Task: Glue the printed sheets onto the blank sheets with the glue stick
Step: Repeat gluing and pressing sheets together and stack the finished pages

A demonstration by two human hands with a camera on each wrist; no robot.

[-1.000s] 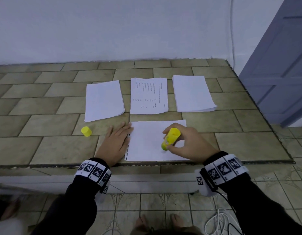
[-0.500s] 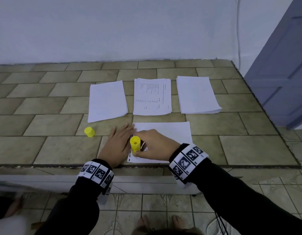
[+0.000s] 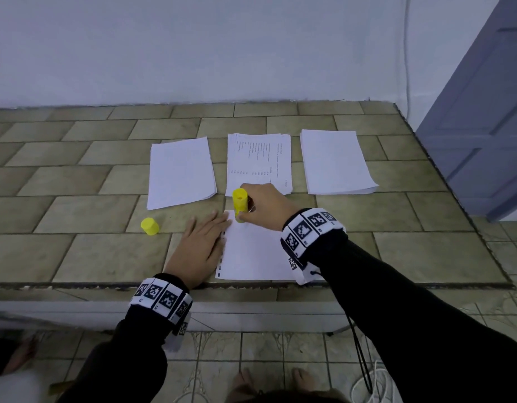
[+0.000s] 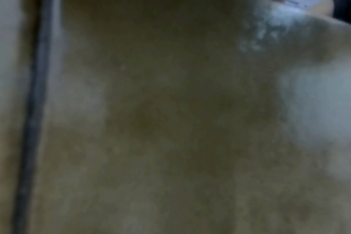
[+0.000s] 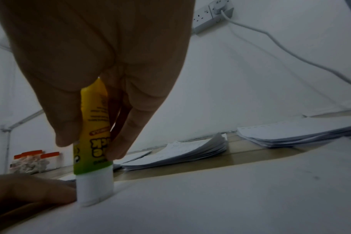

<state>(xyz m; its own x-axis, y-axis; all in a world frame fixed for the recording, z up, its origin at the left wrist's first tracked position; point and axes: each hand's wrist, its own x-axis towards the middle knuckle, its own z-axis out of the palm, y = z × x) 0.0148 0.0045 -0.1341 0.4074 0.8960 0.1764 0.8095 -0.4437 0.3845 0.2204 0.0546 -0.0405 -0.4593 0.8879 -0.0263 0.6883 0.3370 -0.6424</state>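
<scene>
Right hand: the right hand (image 3: pixel 266 206) grips a yellow cylindrical plastic glue stick (image 3: pixel 240 204), thumb and fingers (image 5: pixel 128 126) curled round its glossy printed barrel.
Glue stick: upright, its white waxy tip (image 5: pixel 94 191) pressed on the far left corner of a white paper sheet (image 3: pixel 251 251) lying face down at the counter's near edge.
Left hand: the left hand (image 3: pixel 200 250) lies flat, fingers straight, holding nothing, its fingertips touching the sheet's left edge; its wrist view is a blur.
Cap: a short yellow plastic cap (image 3: pixel 149 226) sits on the counter, left of the left hand.
Stacks: beyond, three paper piles in a row: a blank stack (image 3: pixel 180 171), a printed stack (image 3: pixel 258 162), another blank stack (image 3: pixel 335 161).
Counter: glazed olive-beige rectangular tiles (image 3: pixel 62 205).
</scene>
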